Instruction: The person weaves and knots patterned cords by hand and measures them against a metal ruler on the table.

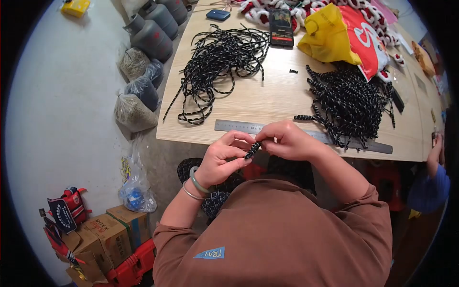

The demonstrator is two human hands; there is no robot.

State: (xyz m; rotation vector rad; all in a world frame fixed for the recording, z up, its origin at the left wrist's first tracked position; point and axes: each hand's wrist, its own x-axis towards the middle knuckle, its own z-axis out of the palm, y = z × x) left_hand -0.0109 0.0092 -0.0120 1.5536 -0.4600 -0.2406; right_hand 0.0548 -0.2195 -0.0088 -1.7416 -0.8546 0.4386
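Observation:
Just beyond the near table edge, my left hand (223,155) pinches one end of a short coiled black cord (252,150) flecked with white. The fingers of my right hand (286,139) close on the upper end of the same cord. A steel ruler (236,126) lies along the table edge, partly covered by my right hand and forearm. To the left is a loose tangle of long black cords (224,57). On the right is a heap of short coiled black cords (351,103), one of them sticking out toward my right hand.
On the wooden table (277,100) are a phone (281,28), a blue case (218,15), a small dark piece (293,71), a yellow bag (330,36) and a red bag (366,43). Gas cylinders (148,38) and sacks (135,112) stand left. Another person's arm (434,155) is far right.

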